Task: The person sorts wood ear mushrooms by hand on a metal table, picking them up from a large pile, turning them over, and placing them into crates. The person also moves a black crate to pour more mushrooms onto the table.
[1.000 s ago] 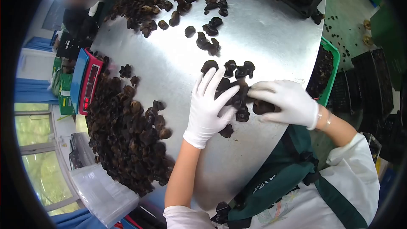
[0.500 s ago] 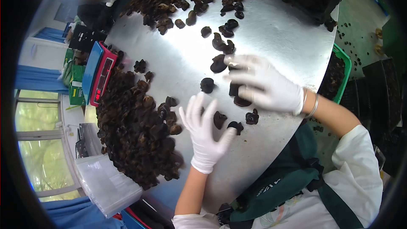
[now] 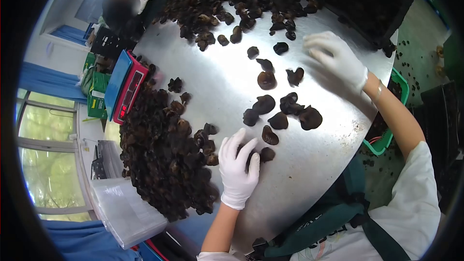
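Dark wood ear mushrooms [image 3: 267, 80] lie scattered singly and in small clusters on a shiny metal table [image 3: 333, 159]. My left hand [image 3: 239, 169], in a white glove, is low over the table beside a big heap of wood ears [image 3: 166, 157]. Its fingers are curled, with a dark piece showing between forefinger and thumb. Just right of the thumb lies a small loose wood ear [image 3: 267, 154]. My right hand [image 3: 337, 60], also gloved, hovers at the right, fingers stretched out and holding nothing. Nearest to it is a curled wood ear [image 3: 295, 76].
A second wood ear heap [image 3: 208, 0] spreads along the far edge. A red and blue scale [image 3: 129, 89] stands at the left, above clear plastic bags [image 3: 126, 212]. A black crate [image 3: 386, 14] is at the far right, a green basket [image 3: 405, 87] below the edge. Another person [image 3: 121, 7] stands beyond.
My right hand has moved right and away from the scattered mushrooms, leaving several pieces in view. My left hand has curled its fingers. The whole view has shifted slightly.
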A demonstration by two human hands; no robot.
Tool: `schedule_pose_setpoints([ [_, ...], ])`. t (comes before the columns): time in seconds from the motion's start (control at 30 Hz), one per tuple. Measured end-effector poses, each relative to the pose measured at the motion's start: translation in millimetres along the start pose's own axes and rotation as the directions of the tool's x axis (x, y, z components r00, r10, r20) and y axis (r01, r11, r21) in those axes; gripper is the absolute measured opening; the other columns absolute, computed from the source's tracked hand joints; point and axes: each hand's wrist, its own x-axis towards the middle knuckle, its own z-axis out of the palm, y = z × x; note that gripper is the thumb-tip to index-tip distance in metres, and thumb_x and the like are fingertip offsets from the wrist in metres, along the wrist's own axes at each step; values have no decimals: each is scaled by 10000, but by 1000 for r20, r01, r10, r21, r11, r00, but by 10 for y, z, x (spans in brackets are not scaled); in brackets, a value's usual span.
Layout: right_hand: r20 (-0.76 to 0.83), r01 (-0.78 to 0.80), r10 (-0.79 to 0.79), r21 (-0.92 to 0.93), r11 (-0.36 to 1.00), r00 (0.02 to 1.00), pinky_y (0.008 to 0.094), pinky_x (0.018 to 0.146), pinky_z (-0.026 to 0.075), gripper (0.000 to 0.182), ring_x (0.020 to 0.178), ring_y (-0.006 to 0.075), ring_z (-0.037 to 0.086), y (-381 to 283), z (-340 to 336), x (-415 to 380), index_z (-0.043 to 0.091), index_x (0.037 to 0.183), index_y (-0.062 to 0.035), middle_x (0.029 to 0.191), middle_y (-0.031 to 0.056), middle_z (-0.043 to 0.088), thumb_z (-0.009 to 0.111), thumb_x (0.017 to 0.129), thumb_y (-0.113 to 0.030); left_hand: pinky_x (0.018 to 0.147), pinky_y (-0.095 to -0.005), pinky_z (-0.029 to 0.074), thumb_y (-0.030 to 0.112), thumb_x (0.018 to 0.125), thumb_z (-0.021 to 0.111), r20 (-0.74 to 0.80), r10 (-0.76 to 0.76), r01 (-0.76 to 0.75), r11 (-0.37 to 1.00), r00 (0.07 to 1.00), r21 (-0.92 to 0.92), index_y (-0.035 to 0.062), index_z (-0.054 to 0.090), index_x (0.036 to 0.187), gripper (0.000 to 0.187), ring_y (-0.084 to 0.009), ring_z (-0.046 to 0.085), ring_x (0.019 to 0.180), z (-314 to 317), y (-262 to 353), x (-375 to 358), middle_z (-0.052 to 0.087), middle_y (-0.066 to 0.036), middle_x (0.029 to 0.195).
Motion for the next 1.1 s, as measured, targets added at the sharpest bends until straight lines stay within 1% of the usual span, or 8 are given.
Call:
schedule_pose_setpoints([
  [0.2, -16, 240, -256, -294, 925, 967, 487, 1158, 327, 452, 1391, 418, 348, 3, 620, 360, 578, 1341, -52, 1508, 209, 427, 574, 954, -286, 1129, -445, 330, 98, 936, 543, -33, -34, 30, 994, 999, -103, 11, 654, 1216, 313, -366, 473, 1310, 89, 21, 315, 526, -192, 1411],
  [0.33, 397, 147, -291, 355, 923, 871, 432, 1144, 354, 351, 1366, 345, 439, -319, 421, 160, 668, 1241, -61, 1412, 208, 546, 514, 1001, -266, 1128, -424, 346, 69, 932, 536, -48, -133, 127, 986, 990, -106, -18, 638, 1234, 331, -338, 472, 1339, -168, -89, 249, 511, -196, 1435],
  [0.47, 220, -134, -3, 604, 786, 975, 416, 1144, 341, 300, 1326, 304, 490, -271, 65, -218, 692, 1171, -12, 1405, 181, 558, 500, 995, -160, 1111, -420, 373, 28, 863, 574, -43, -279, 265, 943, 959, -200, -8, 614, 1266, 406, -343, 452, 1352, -291, -194, -125, 485, -196, 1455],
  [0.57, 222, 35, -62, 120, 992, 973, 444, 1175, 298, 534, 1392, 380, 380, -187, -146, -404, 555, 1353, -45, 1526, 214, 392, 642, 889, -295, 1130, -438, 354, 51, 782, 645, 27, -273, 272, 937, 962, -221, 21, 526, 1373, 604, -373, 389, 1389, -289, -198, -357, 377, -224, 1523],
  [0.63, 297, 138, -86, -155, 978, 951, 525, 1195, 229, 1014, 1453, 447, 252, -154, -150, -493, 324, 1532, -84, 1609, 230, 224, 790, 730, -493, 1168, -534, 256, 288, 749, 785, 91, -211, 219, 970, 973, -102, 26, 405, 1465, 853, -455, 292, 1422, -269, -110, -383, 253, -273, 1565],
  [0.73, 352, 264, -135, -349, 899, 926, 580, 1201, 157, 1258, 1474, 477, 191, -182, -74, -476, 236, 1565, -77, 1602, 253, 222, 830, 602, -629, 1173, -588, 193, 494, 692, 837, 108, -136, 126, 988, 985, 93, 31, 314, 1517, 1081, -506, 208, 1444, -188, 21, -298, 193, -303, 1577],
  [0.97, 401, 316, -203, -240, 918, 893, 592, 1204, 118, 1340, 1477, 502, 157, -147, 142, -257, 189, 1577, -77, 1582, 287, 238, 841, 552, -645, 1166, -596, 183, 478, 672, 869, 111, -152, 152, 988, 982, 7, 22, 250, 1546, 1165, -522, 177, 1449, -34, -15, -258, 164, -322, 1579],
  [1.1, 434, 397, -302, -145, 906, 849, 561, 1179, 244, 1193, 1428, 490, 273, -361, 445, -98, 303, 1536, -82, 1523, 298, 325, 862, 580, -524, 1181, -466, 261, 133, 755, 771, 139, -161, 178, 976, 977, -123, 3, 245, 1550, 962, -424, 253, 1470, 124, -66, -64, 178, -282, 1600],
])
